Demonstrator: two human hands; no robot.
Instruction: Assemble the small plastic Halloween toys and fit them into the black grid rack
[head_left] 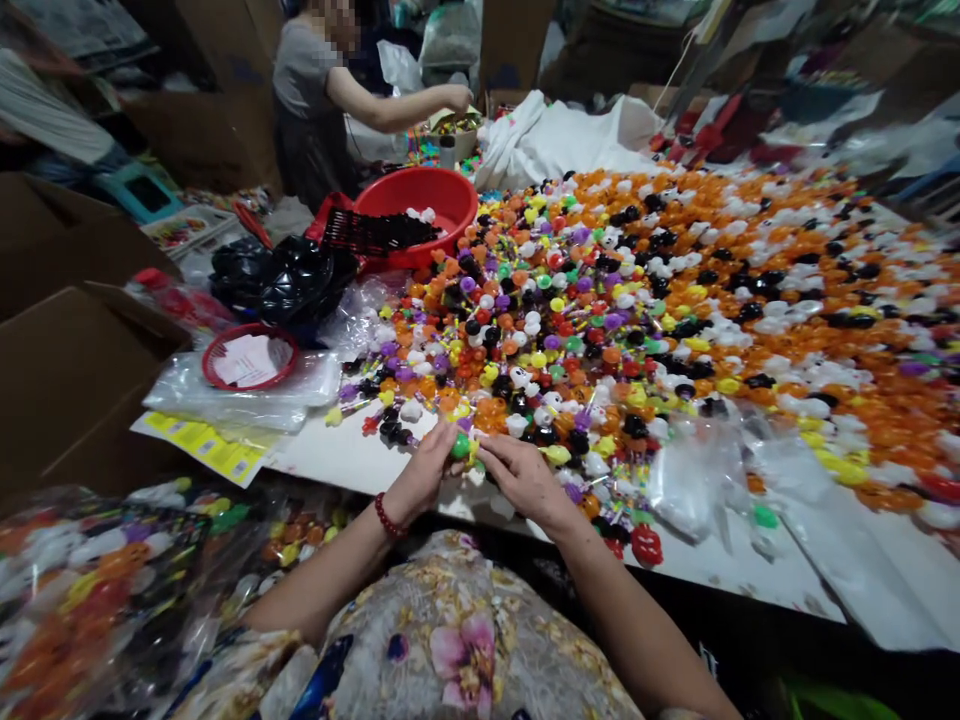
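My left hand (421, 474) and my right hand (526, 484) meet at the near edge of the white table (337, 455). Between their fingertips is a small green and yellow plastic toy (460, 447), gripped from both sides. Its exact shape is partly hidden by the fingers. Just beyond the hands spreads a heap of small plastic toys (540, 330) in orange, white, black, purple, green, red and yellow. To the right of my right hand lie clear plastic bags (694, 475) at the heap's front edge.
Left on the table are a red basket (250, 357) with paper slips, flat clear bags (225, 400), yellow label sheets (210, 445) and a red basin (457, 215) with black parts. Cardboard boxes (82, 380) and bagged toys (90, 600) stand left. A co-worker (307, 80) reaches out behind.
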